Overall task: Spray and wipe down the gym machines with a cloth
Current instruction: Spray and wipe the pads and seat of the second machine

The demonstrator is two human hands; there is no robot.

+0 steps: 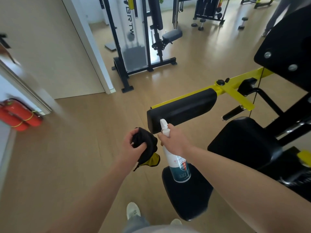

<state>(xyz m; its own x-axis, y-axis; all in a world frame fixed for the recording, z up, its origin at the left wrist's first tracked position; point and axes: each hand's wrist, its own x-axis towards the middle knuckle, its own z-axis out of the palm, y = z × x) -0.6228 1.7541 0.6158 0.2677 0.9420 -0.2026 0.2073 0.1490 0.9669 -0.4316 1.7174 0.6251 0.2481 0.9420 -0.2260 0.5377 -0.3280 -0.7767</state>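
The cloth (146, 142) is soft, matt black fabric with a yellow part. The spray bottle (178, 165) is smooth white plastic with a glossy printed label. The arm pad (181, 108) and seat pad (244, 140) are black leather-like upholstery with a faint sheen. The yellow frame bar (242, 77) is glossy painted metal. The floor (75, 148) looks like smooth, lightly shining wood planks.

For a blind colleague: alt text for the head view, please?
A person's right hand holds a spray bottle, nozzle toward a black pad on a yellow-framed gym machine, while the left hand grips a bunched black cloth. Red extinguishers sit by the wall at left.
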